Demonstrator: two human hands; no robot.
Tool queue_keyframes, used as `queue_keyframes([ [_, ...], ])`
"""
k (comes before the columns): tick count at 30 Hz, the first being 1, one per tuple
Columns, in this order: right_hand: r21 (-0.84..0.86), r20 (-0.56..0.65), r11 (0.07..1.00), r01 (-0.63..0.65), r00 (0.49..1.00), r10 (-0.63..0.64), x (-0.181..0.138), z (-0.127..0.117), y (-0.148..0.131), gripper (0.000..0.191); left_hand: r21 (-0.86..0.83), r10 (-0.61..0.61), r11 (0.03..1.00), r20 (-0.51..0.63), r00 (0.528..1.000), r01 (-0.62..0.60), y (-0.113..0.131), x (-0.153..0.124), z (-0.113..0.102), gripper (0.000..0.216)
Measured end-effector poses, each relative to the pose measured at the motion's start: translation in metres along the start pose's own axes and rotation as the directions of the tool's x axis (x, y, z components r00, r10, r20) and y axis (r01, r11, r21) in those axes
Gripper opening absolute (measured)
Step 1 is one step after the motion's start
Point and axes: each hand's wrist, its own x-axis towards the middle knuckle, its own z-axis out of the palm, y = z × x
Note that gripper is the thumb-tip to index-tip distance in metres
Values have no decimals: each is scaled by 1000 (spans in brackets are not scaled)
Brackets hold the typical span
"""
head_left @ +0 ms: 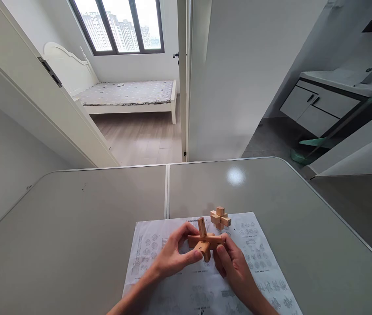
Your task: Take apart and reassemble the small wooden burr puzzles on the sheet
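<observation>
Between my two hands is a wooden burr puzzle [205,241] made of crossed, interlocking sticks, one of them pointing up. My left hand [178,250] grips it from the left, thumb against the near stick and fingers behind. On the other side my right hand [233,261] pinches the end of the crosswise stick between thumb and fingers. A smaller wooden burr puzzle [220,218] stands just beyond, by the top edge of a printed instruction sheet [264,258]. The sheet lies under both hands and carries rows of small diagrams, too small to read.
The grey table [74,245] has a seam strip [166,192] down its middle and a raised pale rim. Behind it, a doorway opens onto a bed [130,94] under a window [120,30]. A sink cabinet [320,105] stands at far right.
</observation>
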Motion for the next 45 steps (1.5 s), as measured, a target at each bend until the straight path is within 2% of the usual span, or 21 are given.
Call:
queue_keyframes([
  [5,-72,43,996,48,998,-45,-1,0,-1,45,143,13,990,-7,1000,-11,0,-2,1,55],
  [10,-109,48,989,96,995,-91,0,0,-4,41,128,21,992,8,1000,-22,0,-3,1,48],
  [16,-171,188,961,215,965,-182,-1,4,-10,40,122,49,991,60,997,-56,6,-1,4,34],
  [18,-186,191,955,232,962,-196,-2,6,-10,40,127,64,989,68,996,-72,6,0,4,33],
  [22,-199,157,956,216,970,-186,-2,6,-9,39,117,49,992,59,997,-55,7,1,4,33],
  [27,-168,152,967,192,974,-167,0,5,-7,39,170,94,981,23,995,-97,8,2,5,32],
  [32,-80,107,989,127,987,-118,0,3,-6,43,236,136,962,26,990,-138,9,0,4,20],
  [37,32,67,998,50,996,-52,1,2,-9,45,254,177,951,12,984,-174,9,0,8,26],
  [45,122,87,992,32,995,-43,2,0,-9,46,222,127,969,-69,990,-109,-2,0,14,15],
])
